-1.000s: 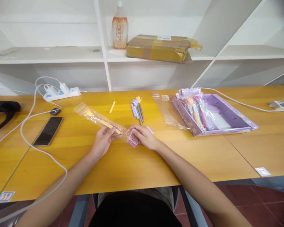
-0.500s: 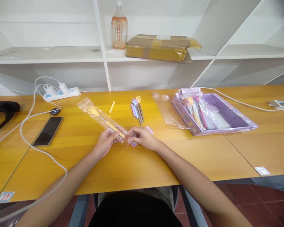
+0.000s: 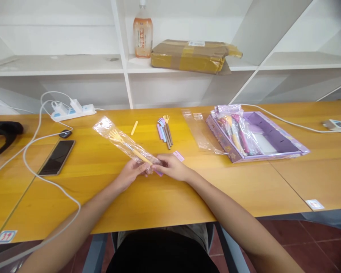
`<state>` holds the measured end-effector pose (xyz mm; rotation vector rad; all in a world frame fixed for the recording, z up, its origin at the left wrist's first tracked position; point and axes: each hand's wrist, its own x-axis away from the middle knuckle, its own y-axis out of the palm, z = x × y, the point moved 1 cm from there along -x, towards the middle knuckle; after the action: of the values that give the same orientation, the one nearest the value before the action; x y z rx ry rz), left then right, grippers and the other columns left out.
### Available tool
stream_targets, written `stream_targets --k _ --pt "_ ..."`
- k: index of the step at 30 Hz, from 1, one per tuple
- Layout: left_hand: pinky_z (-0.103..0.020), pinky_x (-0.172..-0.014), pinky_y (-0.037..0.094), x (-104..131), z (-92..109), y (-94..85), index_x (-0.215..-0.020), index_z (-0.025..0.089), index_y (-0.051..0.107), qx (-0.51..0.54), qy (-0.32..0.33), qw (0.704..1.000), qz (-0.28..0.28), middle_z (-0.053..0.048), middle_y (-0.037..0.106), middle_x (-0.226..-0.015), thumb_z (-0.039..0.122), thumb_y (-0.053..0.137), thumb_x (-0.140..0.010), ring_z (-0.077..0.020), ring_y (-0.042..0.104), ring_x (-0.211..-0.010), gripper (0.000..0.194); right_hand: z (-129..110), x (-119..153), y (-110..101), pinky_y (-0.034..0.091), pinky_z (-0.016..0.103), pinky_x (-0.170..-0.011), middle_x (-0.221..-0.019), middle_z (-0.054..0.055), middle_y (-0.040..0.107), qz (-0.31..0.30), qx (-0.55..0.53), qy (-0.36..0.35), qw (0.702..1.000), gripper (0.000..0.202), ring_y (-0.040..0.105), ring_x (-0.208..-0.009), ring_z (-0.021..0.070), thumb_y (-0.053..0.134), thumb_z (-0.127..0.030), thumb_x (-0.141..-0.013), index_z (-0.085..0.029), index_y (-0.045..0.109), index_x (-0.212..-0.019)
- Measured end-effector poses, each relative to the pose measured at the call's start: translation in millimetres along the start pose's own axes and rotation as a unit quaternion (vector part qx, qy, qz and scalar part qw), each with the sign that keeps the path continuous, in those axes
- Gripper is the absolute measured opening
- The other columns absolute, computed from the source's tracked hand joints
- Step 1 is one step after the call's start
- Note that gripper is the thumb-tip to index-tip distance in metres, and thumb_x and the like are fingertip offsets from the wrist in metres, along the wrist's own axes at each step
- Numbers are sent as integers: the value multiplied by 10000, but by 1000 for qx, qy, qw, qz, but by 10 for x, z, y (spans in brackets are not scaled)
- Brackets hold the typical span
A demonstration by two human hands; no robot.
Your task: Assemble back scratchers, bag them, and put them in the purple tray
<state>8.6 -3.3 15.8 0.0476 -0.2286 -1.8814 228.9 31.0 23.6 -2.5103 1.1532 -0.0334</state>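
A clear plastic bag (image 3: 103, 125) slants over the table, and inside it lies a yellow hand-shaped scratcher (image 3: 138, 154) with a metal rod. My left hand (image 3: 132, 172) is closed on the bag around the lower end of the handle. The fingers of my right hand (image 3: 172, 166) pinch the bag's lower right end, close to my left fingertips. A pink card (image 3: 178, 156) rests beyond my right hand. Farther back are several small scratchers (image 3: 165, 132) in purple, blue and yellow, with a separate yellow stick (image 3: 134, 127) to their left.
On the right, a purple box (image 3: 284, 138) holds bagged scratchers, with clear bags (image 3: 201, 132) beside it. A phone (image 3: 57, 157), white cables and a power strip (image 3: 74, 112) are on the left. Behind, the shelf bears a bottle (image 3: 143, 36) and a taped parcel (image 3: 187, 57).
The scratcher has slid down and right within the bag. My two hands have come closer together, and my right fingers have closed more on the bag's end.
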Motion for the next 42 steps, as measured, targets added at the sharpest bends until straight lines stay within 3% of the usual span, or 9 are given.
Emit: stream_targets --k 4,7,11,17,22,29,36,39,42 --pt "-286 -655 548 -21 29 30 -1048 187 728 -34 4 999 -4 -66 770 -931 387 916 -780 -203 699 -810 384 -5 8 2 449 258 -629 -699 -6 666 3 17 1 1000 421 571 -626 142 603 -563 -1042 -195 642 -842" --pt "-296 -656 548 -25 45 50 -1002 181 720 -46 7 999 -6 -47 744 -872 397 895 -797 -186 671 -758 346 9 11 -4 453 256 -642 -700 -4 665 1 17 -9 1000 444 577 -634 142 570 -575 -1057 -193 649 -846" --pt "-320 -697 563 -8 51 75 -962 172 708 -34 -2 998 -49 -30 706 -817 419 877 -818 -174 651 -732 333 34 7 -9 457 249 -651 -700 1 662 -3 -6 -10 1000 500 595 -653 141 525 -594 -1074 -188 648 -809" --pt "-337 -696 583 -3 -8 69 -1178 162 696 -2 -8 998 -64 -45 723 -836 481 831 -870 -193 687 -732 463 43 -14 11 452 236 -618 -669 -11 622 -8 -37 -3 999 523 567 -618 127 507 -611 -1076 -186 642 -802" --pt "-342 -714 598 -1 -9 50 -1312 185 659 18 4 997 -72 -61 747 -933 418 829 -890 -194 711 -748 511 47 -23 43 445 235 -584 -624 -11 609 2 -24 2 1000 566 550 -558 115 502 -612 -1075 -188 600 -713" --pt "-345 -711 592 1 84 11 -1266 195 707 6 -1 997 -75 -61 759 -938 364 834 -879 -196 713 -740 441 67 -22 94 445 232 -569 -627 -20 607 12 -29 8 999 554 555 -540 113 497 -620 -1074 -192 642 -755" --pt "-290 -680 519 -3 89 -73 -1317 216 743 -18 12 1000 7 -58 775 -998 387 834 -853 -200 673 -799 503 66 -30 86 442 234 -595 -625 -21 606 6 -19 6 1000 523 563 -574 119 536 -596 -1066 -192 630 -747" --pt "-285 -750 516 -41 91 -124 -1312 224 748 28 52 993 104 -38 754 -1006 425 807 -871 -188 650 -850 489 40 -24 63 421 237 -576 -608 -22 603 -4 -1 9 1000 522 542 -557 118 562 -595 -1052 -189 638 -734" --pt "-276 -806 503 -125 110 -217 -1198 212 776 80 83 970 214 -20 743 -985 434 820 -829 -178 648 -886 434 1 -7 69 429 239 -580 -641 -12 646 -52 0 -6 999 486 559 -576 121 609 -584 -1027 -177 712 -783"
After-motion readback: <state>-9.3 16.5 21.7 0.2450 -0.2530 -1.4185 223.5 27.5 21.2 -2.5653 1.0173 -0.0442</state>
